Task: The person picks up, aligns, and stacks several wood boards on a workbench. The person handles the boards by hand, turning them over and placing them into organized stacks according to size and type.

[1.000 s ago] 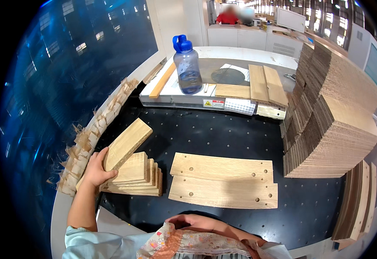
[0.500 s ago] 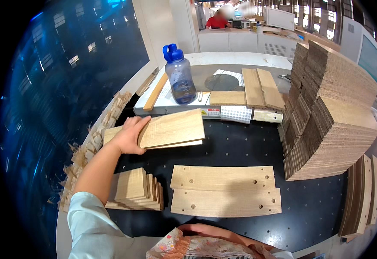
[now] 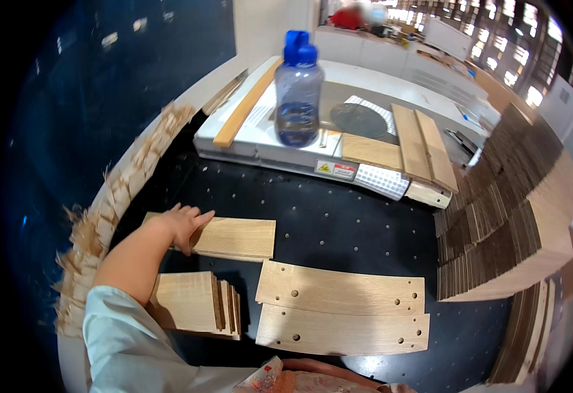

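Observation:
My left hand [image 3: 185,228] spans a short stack of pale wooden boards [image 3: 237,238] lying on the black table. Its thumb is at their near edge, and the other fingers reach over the far side. Nearer me, beside my left forearm, sits a second pile of boards [image 3: 185,301] with stepped ends. To its right, two slightly curved boards with drilled holes, an upper one [image 3: 345,288] and a lower one [image 3: 352,332], lie edge to edge. Only a strip of my right arm [image 3: 329,368] shows at the lower edge, behind patterned cloth; its fingers are hidden.
A blue-capped water bottle [image 3: 298,98] stands on a white machine ledge [image 3: 260,157] with a wooden strip [image 3: 250,101] and several boards. A tall stack of boards [image 3: 496,223] rises at the right, with curved pieces [image 3: 522,334] below. Wood splinters [image 3: 96,223] line the left edge.
My left hand has lowered the boards from a raised, tilted position onto the table, nearer me. The whole view has shifted and tilted a little.

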